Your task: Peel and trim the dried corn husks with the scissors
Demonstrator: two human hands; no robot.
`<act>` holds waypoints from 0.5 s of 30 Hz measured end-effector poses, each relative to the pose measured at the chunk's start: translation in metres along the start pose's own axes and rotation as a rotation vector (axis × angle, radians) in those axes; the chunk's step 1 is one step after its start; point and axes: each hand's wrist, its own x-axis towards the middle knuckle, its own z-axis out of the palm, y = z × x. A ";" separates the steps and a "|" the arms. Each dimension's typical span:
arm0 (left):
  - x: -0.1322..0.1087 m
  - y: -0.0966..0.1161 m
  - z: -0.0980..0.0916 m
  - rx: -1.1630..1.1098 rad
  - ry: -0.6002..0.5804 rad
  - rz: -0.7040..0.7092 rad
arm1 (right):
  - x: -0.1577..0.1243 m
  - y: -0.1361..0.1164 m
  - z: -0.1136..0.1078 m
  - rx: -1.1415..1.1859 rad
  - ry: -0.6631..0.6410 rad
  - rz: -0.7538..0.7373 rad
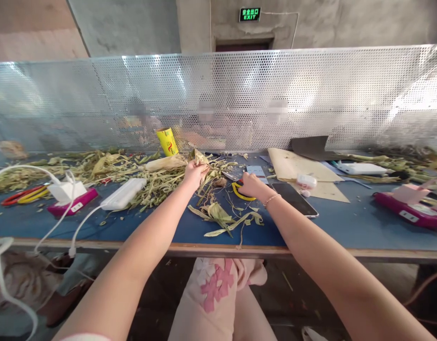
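My left hand (195,175) is closed around a dried leafy stalk (197,156) over the heap of dried plants. To its right, my right hand (254,186) grips a pair of scissors with yellow handles (241,194). The scissors lie low over the table, blades pointing left toward the dried stems; my fingers hide part of the handles. Nearer to me, loose dry leaves (218,215) and thin stringy roots are scattered between my forearms. A pale bundle of husk (165,163) lies just left of my left hand.
A yellow cardboard tube (167,142) stands by the perforated metal screen (246,80). At left are a power bank (124,193), a purple power strip (71,203) and white cables. A phone (295,201), brown paper (299,166) and an earphone case (306,181) lie at right.
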 end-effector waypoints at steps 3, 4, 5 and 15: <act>0.000 0.001 0.000 -0.013 0.042 0.059 | 0.004 -0.001 0.002 0.029 -0.007 0.000; 0.000 0.001 0.001 -0.026 0.055 0.066 | 0.005 0.000 0.003 0.039 -0.008 -0.004; 0.000 0.002 0.001 -0.044 0.067 0.068 | 0.006 0.001 0.004 0.046 -0.008 -0.007; 0.008 0.002 -0.009 0.001 0.145 0.087 | -0.001 0.010 -0.010 0.103 0.159 -0.032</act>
